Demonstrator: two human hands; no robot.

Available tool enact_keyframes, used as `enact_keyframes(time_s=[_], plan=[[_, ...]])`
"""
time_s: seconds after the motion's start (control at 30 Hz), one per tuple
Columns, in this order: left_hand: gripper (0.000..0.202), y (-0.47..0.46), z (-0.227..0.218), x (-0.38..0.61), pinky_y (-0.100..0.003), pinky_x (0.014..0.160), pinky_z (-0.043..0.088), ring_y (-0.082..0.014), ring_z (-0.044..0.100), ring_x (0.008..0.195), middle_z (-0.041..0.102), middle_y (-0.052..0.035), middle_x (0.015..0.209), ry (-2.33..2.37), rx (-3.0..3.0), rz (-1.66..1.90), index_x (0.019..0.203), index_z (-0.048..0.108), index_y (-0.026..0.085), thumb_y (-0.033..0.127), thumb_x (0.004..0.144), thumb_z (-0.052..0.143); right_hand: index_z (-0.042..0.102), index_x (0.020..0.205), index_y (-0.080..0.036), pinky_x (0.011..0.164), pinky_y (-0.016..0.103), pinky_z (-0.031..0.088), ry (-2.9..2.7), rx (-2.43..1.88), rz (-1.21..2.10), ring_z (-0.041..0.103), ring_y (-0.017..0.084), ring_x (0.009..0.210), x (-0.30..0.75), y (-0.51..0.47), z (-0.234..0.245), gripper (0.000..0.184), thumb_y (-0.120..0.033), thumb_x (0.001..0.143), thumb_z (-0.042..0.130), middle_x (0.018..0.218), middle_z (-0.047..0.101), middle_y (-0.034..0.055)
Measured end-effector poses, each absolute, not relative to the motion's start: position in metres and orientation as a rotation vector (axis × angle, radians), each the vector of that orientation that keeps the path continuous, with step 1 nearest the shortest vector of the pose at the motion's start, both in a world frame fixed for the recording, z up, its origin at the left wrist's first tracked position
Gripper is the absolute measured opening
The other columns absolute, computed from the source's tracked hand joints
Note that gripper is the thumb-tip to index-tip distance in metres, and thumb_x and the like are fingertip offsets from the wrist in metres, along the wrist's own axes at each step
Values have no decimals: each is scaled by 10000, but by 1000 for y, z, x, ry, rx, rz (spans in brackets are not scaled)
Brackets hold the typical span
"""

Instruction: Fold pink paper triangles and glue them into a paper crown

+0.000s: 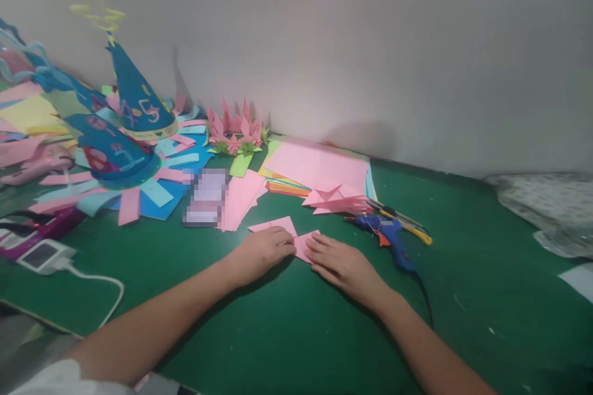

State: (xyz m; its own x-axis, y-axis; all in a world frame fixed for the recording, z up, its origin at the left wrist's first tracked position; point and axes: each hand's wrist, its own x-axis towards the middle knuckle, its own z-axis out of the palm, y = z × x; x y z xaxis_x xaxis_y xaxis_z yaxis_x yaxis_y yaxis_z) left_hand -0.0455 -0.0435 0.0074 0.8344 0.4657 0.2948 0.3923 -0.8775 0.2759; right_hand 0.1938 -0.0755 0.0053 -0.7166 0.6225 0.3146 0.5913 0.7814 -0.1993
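Note:
A folded piece of pink paper lies on the green table between my two hands. My left hand has its fingers closed at the paper's left edge, thumb and fingertips together. From the other side my right hand rests on the paper, fingers stretched out and lying flat. Just behind my left hand, another pink folded piece touches or overlaps the first; which of the two I cannot tell. Part of the paper is hidden under my fingers.
Behind my hands lie pink folded pieces, a paper stack and pink sheets. A blue glue gun with a cord sits right. Blue paper cones, a pink paper crown and a white cable are left.

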Motion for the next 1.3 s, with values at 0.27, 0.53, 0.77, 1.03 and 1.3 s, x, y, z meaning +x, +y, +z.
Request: enact_keyframes(time_s=[0.27, 0.53, 0.77, 1.03, 1.3], plan=[[198, -43, 8, -45, -276, 802, 461, -161, 538, 911, 614, -75, 936, 653, 2829, 534, 938, 605, 148, 161, 928, 408, 637, 1098, -170, 1033, 382, 424, -2608, -868, 146, 525, 220, 1181, 194, -74, 4, 261, -182, 895, 473, 1162, 649, 74], [228, -41, 7, -47, -295, 774, 457, -170, 540, 868, 626, -79, 969, 674, 2928, 510, 991, 605, 154, 178, 938, 385, 511, 1251, -160, 974, 369, 470, -2556, -1126, 280, 501, 223, 1206, 192, -80, 10, 393, -230, 865, 504, 1265, 572, 124], [221, -42, 3, -47, -301, 811, 462, -177, 534, 922, 619, -88, 976, 684, 2921, 480, 1032, 592, 153, 177, 934, 396, 576, 1116, -187, 1001, 383, 450, -2590, -1055, 251, 526, 205, 1181, 187, -79, 9, 261, -201, 889, 448, 1214, 611, 99], [223, -43, 6, -46, -319, 823, 483, -190, 563, 933, 634, -111, 998, 622, 2941, 471, 996, 600, 115, 135, 922, 391, 614, 947, -185, 995, 382, 454, -2617, -1086, 281, 513, 210, 1195, 185, -79, 8, 165, -203, 884, 463, 1246, 590, 100], [259, -28, 14, -60, -299, 927, 438, -165, 535, 1055, 620, -93, 1111, 535, 2775, 469, 1051, 607, 149, 130, 933, 377, 556, 1189, -187, 1005, 367, 442, -2543, -1081, 328, 504, 202, 1204, 188, -81, 9, 317, -223, 882, 486, 1251, 589, 85]])
